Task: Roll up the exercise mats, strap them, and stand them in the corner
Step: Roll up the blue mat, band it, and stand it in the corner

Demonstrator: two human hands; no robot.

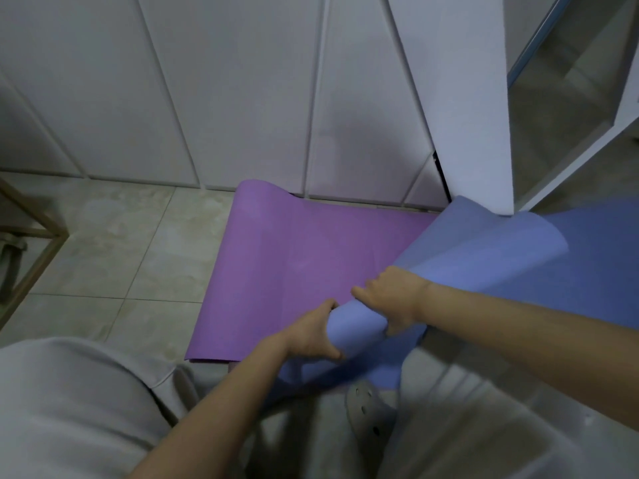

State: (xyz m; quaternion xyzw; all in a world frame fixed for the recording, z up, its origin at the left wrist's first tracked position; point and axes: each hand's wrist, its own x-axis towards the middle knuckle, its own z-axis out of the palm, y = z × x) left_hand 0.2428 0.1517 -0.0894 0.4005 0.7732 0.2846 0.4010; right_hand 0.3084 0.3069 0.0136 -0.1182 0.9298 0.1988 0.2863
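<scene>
Blue mat (484, 261) is partly rolled. Its near end is wound into a loose tube just below centre, toward 6 o'clock. The rest lifts away as a curling sheet toward 2 o'clock, where its far edge meets the white pillar (466, 98).

The left grip (311, 338) is curled round the tube's left end, fingers tucked under it. The right grip (392, 300) is clamped over the tube's top, thumb below.

The purple mat (294, 264) lies flat on the floor (121, 243) at centre. Its far end curls up slightly at 12 o'clock against the panels (207, 98). No strap shows.

This looks like the rolling step on the first of the two mats, with strapping and standing not yet begun. The next move likely calls for both grips to wind the tube on toward 2 o'clock. They would need to pull it tight and keep the side edges in line, since the free sheet hangs skewed and slack and the roll could telescope.

Both mats look thin, matte and pliant, like smooth foam. The floor is glossy, mottled beige tile with thin grout lines. The panels are flat, white and grooved.
</scene>
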